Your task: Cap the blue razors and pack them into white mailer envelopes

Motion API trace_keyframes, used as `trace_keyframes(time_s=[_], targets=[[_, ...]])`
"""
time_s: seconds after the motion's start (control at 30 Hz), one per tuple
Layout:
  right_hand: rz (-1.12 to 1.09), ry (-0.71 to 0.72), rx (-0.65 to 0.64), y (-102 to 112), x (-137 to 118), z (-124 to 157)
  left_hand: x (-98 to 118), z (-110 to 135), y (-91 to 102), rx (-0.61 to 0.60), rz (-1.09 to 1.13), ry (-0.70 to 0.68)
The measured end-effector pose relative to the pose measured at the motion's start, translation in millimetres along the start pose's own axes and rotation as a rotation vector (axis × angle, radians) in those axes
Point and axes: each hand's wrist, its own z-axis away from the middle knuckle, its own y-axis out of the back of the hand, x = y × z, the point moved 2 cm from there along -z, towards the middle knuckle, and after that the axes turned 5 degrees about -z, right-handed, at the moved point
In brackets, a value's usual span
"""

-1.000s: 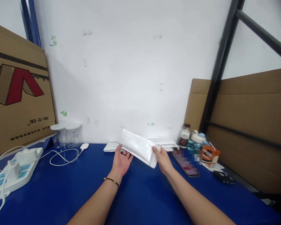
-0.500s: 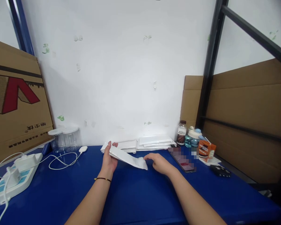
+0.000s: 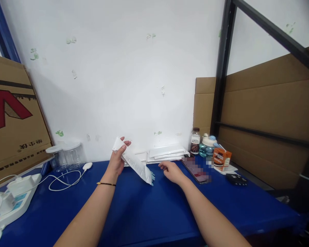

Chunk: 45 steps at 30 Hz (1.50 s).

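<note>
My left hand (image 3: 117, 159) grips a long, flat white packet (image 3: 137, 166) by its upper end. The packet slants down to the right above the table. Pale blue finger-like tips (image 3: 152, 176), resembling those of a glove, stick out of its lower end. Just right of that end is my right hand (image 3: 172, 171), its fingers loosely bent and apart, with nothing visible in them. Behind both hands, a stack of flat white packets (image 3: 167, 152) lies against the wall, partly hidden by the held one.
A phone (image 3: 195, 169), a brown bottle (image 3: 195, 141), a blue water bottle (image 3: 207, 147), an orange box (image 3: 221, 159) and a black object (image 3: 236, 179) stand or lie at right. Clear jars (image 3: 73, 157), a white cable (image 3: 51, 181) and a power strip (image 3: 28, 199) are left.
My left hand has raised and tilted the packet more steeply. Pale blue tips now show at its lower end, and my right hand has come away from that end. The view has shifted slightly right.
</note>
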Motion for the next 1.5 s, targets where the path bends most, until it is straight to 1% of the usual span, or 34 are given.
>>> trace_keyframes(time_s=[0.1,0.2,0.27,0.33,0.4,0.5,0.6,0.7,0.77,0.87,0.97,1.03,1.1,1.17,1.23,1.3,1.37,1.4,1.43,1.5], targets=[[-0.067,-0.021,-0.078,-2,-2,2,7,-3,2.1,0.005,0.018,0.0],[-0.114,-0.046,-0.238,-8,-6,5,12,-5,6.6,0.029,0.042,0.015],[-0.095,-0.056,-0.347,-15,-8,7,14,-5,10.6,0.048,0.053,0.02],[-0.032,-0.06,-0.405,-22,-11,8,17,-6,15.7,0.06,0.056,0.026],[0.044,-0.056,-0.415,-30,-14,6,21,-7,22.6,0.072,0.051,0.036],[0.127,-0.021,-0.388,-37,-18,4,29,-9,38.3,0.111,0.04,0.051],[0.165,0.03,-0.377,-38,-18,3,40,-8,60.4,0.179,0.02,0.052],[0.177,0.033,-0.388,-36,-14,3,52,-6,82.8,0.257,-0.015,0.064],[0.181,0.031,-0.393,-36,-11,3,60,-4,93.6,0.3,-0.021,0.057],[0.193,0.054,-0.39,-37,-9,3,72,-3,101.9,0.339,-0.005,0.028],[0.203,0.076,-0.381,-37,-9,4,82,-4,105.6,0.332,-0.035,-0.013],[0.212,0.086,-0.376,-36,-8,4,89,-7,106.3,0.291,-0.154,-0.064],[0.222,0.106,-0.369,-34,-8,5,96,-11,103.0,0.211,-0.403,-0.122],[0.226,0.128,-0.365,-31,-8,5,98,-14,93.4,0.085,-0.789,-0.161],[0.226,0.13,-0.363,-27,-7,6,90,-14,78.5,-0.097,-1.218,-0.178],[0.225,0.111,-0.357,-22,-5,6,68,-9,63.6,-0.318,-1.554,-0.177],[0.224,0.088,-0.346,-17,-3,7,38,-1,55.1,-0.548,-1.758,-0.102],[0.222,0.079,-0.341,-15,-2,8,22,4,54.6,-0.635,-1.817,-0.046],[0.219,0.072,-0.337,-13,-1,8,7,9,56.5,-0.693,-1.852,0.016],[0.212,0.066,-0.331,-11,1,8,-16,16,65.9,-0.778,-1.859,0.156]])
